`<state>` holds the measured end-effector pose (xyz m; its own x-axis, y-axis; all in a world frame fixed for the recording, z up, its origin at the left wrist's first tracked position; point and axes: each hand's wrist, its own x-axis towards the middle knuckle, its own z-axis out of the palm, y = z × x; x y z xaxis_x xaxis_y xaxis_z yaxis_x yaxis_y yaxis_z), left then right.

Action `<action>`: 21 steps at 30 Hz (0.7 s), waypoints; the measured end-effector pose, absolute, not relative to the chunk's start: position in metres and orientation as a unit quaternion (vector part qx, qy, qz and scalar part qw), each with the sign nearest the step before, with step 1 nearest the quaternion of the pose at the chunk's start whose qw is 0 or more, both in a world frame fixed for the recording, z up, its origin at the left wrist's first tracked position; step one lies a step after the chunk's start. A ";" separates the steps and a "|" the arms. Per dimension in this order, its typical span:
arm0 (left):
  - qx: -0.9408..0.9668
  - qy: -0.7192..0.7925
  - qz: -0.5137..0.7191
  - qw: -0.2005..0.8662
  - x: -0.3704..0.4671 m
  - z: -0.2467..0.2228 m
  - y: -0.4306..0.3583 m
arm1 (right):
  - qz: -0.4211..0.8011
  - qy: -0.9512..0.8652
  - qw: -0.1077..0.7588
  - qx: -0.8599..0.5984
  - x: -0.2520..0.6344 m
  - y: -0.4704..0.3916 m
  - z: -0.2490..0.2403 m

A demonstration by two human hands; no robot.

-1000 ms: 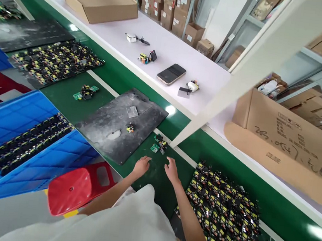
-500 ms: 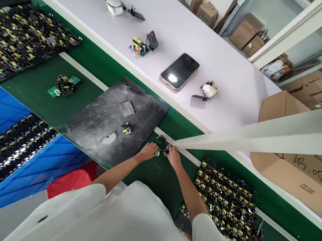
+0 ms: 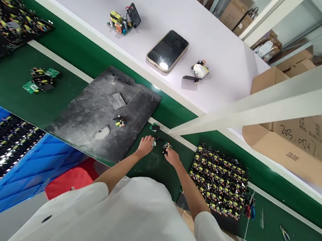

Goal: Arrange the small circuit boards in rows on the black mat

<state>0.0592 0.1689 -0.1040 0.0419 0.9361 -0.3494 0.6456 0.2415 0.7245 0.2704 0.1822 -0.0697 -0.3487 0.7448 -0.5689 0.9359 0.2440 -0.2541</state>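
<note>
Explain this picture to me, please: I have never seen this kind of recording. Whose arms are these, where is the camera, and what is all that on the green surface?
There is no machine here. A person wears a camera on the head, looking down at their own two bare arms.

The left hand and right hand rest low on a green belt, each at a small circuit board; whether the fingers grip them is too small to tell. Another loose board lies just beyond.

To the right sits a dense block of boards; to the left a grey mat with one board on it. On the white shelf behind lies a phone. Blue crates of boards stand lower left.
</note>
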 end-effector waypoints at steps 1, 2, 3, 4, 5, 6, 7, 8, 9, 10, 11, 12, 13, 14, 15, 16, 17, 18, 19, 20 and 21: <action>0.577 0.669 0.183 0.431 0.060 -0.105 0.171 | -0.280 0.770 0.160 0.550 0.271 0.181 -0.069; 0.561 0.669 0.191 0.448 0.059 -0.105 0.172 | -0.275 0.771 0.149 0.555 0.273 0.180 -0.069; 0.543 0.669 0.198 0.468 0.058 -0.106 0.172 | -0.269 0.773 0.137 0.558 0.274 0.180 -0.068; 0.522 0.668 0.203 0.489 0.055 -0.106 0.170 | -0.263 0.778 0.125 0.557 0.276 0.181 -0.067; 0.499 0.667 0.207 0.513 0.052 -0.106 0.167 | -0.261 0.785 0.112 0.551 0.278 0.182 -0.066; 0.473 0.664 0.209 0.540 0.049 -0.105 0.162 | -0.262 0.794 0.102 0.539 0.280 0.183 -0.066; 0.444 0.659 0.211 0.569 0.045 -0.103 0.155 | -0.267 0.803 0.094 0.524 0.282 0.185 -0.065; 0.414 0.651 0.214 0.599 0.042 -0.101 0.147 | -0.275 0.811 0.088 0.509 0.283 0.187 -0.066; 0.384 0.639 0.218 0.630 0.039 -0.098 0.138 | -0.283 0.817 0.083 0.495 0.285 0.190 -0.067; 0.354 0.625 0.225 0.658 0.037 -0.094 0.128 | -0.291 0.821 0.079 0.485 0.286 0.193 -0.069; 0.325 0.610 0.235 0.683 0.036 -0.090 0.117 | -0.298 0.822 0.076 0.479 0.287 0.196 -0.071; 0.299 0.596 0.248 0.703 0.035 -0.086 0.107 | -0.305 0.821 0.073 0.477 0.288 0.199 -0.074; 0.274 0.582 0.263 0.719 0.035 -0.082 0.096 | -0.311 0.819 0.069 0.478 0.288 0.201 -0.076; 0.251 0.571 0.279 0.730 0.036 -0.078 0.086 | -0.316 0.814 0.065 0.483 0.289 0.204 -0.080; 0.231 0.562 0.294 0.738 0.037 -0.075 0.077 | -0.321 0.808 0.061 0.490 0.289 0.205 -0.083; 0.211 0.555 0.307 0.744 0.038 -0.072 0.069 | -0.327 0.800 0.056 0.501 0.290 0.206 -0.086; 0.194 0.551 0.318 0.747 0.040 -0.070 0.062 | -0.333 0.790 0.050 0.513 0.290 0.206 -0.088; 0.177 0.549 0.326 0.749 0.042 -0.069 0.057 | -0.340 0.778 0.044 0.527 0.291 0.206 -0.091; 0.162 0.550 0.331 0.750 0.044 -0.070 0.052 | -0.347 0.764 0.037 0.542 0.291 0.205 -0.093; 0.148 0.552 0.332 0.750 0.047 -0.071 0.049 | -0.354 0.750 0.028 0.558 0.291 0.202 -0.095; 0.135 0.557 0.329 0.751 0.049 -0.072 0.046 | -0.363 0.734 0.019 0.574 0.292 0.198 -0.097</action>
<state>0.0492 0.0461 -0.0720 0.1635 0.6439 -0.7475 -0.3441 0.7473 0.5684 0.2915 0.1980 -0.0967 -0.3412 0.8288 -0.4435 0.8559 0.0788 -0.5112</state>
